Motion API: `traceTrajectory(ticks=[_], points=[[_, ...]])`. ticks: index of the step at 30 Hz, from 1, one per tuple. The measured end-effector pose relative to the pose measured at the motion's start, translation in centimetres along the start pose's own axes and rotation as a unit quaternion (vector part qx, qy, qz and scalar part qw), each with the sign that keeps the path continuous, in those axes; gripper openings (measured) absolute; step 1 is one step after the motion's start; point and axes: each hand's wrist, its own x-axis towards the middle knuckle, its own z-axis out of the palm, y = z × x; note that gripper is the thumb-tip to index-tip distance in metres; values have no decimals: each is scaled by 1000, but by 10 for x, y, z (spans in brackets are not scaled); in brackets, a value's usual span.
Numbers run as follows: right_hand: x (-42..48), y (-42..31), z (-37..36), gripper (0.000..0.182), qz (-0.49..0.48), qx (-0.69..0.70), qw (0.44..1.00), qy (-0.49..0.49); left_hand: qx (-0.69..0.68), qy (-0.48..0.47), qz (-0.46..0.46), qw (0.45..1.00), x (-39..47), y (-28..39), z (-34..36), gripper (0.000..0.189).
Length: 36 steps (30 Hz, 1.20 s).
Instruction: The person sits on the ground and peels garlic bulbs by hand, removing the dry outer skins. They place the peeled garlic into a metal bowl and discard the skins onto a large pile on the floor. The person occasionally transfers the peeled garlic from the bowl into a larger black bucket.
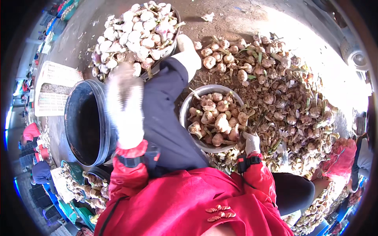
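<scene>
My left hand (123, 88), in a pale glove, is blurred by motion at the near edge of a tub heaped with whitish garlic bulbs (138, 29). The blur hides whether its fingers hold anything. My right hand (251, 143), in a white knitted glove, is closed around a tool with a dark blade, apparently a knife (260, 121), pointing away from me. Just left of that hand is a round metal basin (183, 118) full of brownish garlic bulbs (221, 122). A large pile of untrimmed garlic and dry skins (283, 109) spreads to its right.
A black plastic bucket (85, 124) stands left of my leg, beside a white plastic crate (56, 76). At far right is a red mesh sack (339, 157). More garlic (94, 191) lies at lower left. Other people (42, 174) are at the left rim.
</scene>
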Motion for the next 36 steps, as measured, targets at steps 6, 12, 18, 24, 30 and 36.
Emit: traceTrajectory(ticks=[6,12,18,24,30,36], points=[[8,-2,-15,28,49,22,997,-58,217,-314,-343,859,-80,-166,103,62],[10,-2,-18,30,82,44,992,-81,395,-263,-493,729,-128,-321,77,88],[-20,-51,-22,19,-122,-236,963,-38,281,-322,-338,838,-128,-261,81,52],[-66,-191,47,29,-234,-107,958,-128,334,-260,-129,897,-35,-186,68,37],[-144,-300,207,11,-385,-110,897,-187,426,-125,105,890,124,-32,-59,58],[-251,-282,385,28,-470,-53,798,-373,566,101,47,817,197,45,-276,32]])
